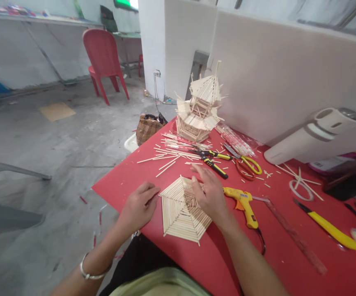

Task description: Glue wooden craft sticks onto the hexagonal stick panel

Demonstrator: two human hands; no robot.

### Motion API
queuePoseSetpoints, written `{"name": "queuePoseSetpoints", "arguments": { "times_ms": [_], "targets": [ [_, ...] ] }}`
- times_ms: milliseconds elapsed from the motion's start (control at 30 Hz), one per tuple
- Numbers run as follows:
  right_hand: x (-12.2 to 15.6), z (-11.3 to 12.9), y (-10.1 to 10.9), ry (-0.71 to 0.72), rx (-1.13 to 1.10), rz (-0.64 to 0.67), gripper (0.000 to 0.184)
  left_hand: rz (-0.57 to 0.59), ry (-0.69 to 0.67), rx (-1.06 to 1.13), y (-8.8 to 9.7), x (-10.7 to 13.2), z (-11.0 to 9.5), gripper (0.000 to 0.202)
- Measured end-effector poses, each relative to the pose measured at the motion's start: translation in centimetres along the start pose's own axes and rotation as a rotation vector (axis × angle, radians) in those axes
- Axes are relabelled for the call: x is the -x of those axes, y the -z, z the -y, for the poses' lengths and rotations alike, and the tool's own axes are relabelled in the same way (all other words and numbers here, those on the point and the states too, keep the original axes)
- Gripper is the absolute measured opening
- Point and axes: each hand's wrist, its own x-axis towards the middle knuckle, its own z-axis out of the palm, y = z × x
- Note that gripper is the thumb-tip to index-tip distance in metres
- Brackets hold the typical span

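Observation:
A six-sided panel of wooden sticks (180, 224), laid in rings like a web, rests on the red table near its front edge. Beside the panel's left corner is my left hand (141, 204), fingers curled together with their tips close to the corner; what they pinch, if anything, is too small to make out. Over the panel's upper right part lies my right hand (210, 195), its fingers stretched and thumb apart, hiding some sticks beneath. Right of that hand, a yellow glue gun (242, 202) lies on its side, a clear glue stick in its back end.
A tiered stick pagoda (200, 109) stands at the table's far corner, loose sticks (168, 156) before it. Black-yellow pliers (214, 162), scissors (247, 164), a yellow-handled knife (331, 230) and a tilted-looking white flask (304, 137) are rightward. The red table (119, 187) ends at left.

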Motion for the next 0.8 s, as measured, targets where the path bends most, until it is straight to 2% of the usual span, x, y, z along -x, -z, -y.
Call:
{"name": "queuePoseSetpoints", "arguments": {
  "times_ms": [100,200,400,533,667,733,800],
  "targets": [
    [0.7,-0.4,1.5,-0.017,0.044,-0.011,0.036,-0.002,0.000,0.028,0.2,0.0,-0.1,0.026],
    [2.7,-1.2,3.7,-0.089,0.181,-0.024,0.035,-0.013,0.015,0.068,0.3,0.0,0.1,0.026],
    [8.9,-4.5,7.9,-0.471,0.597,-0.041,0.042,-0.055,0.066,0.117,0.2,-0.2,0.4,0.025],
    [11.8,-6.2,8.5,-0.685,0.553,0.038,0.046,-0.140,0.041,0.058,-0.1,0.4,-0.2,0.022],
    [12.4,-6.6,8.1,-0.791,0.519,0.128,0.052,-0.217,0.119,0.003,-0.3,2.1,-1.6,0.015],
    [11.9,-6.9,8.2,-0.816,0.503,0.144,0.051,-0.188,0.177,-0.032,-0.3,2.8,-2.5,0.015],
    [11.3,-7.4,8.6,-0.860,0.410,0.130,0.045,-0.097,0.254,-0.087,0.0,3.2,-3.3,0.021]
  ]
}}
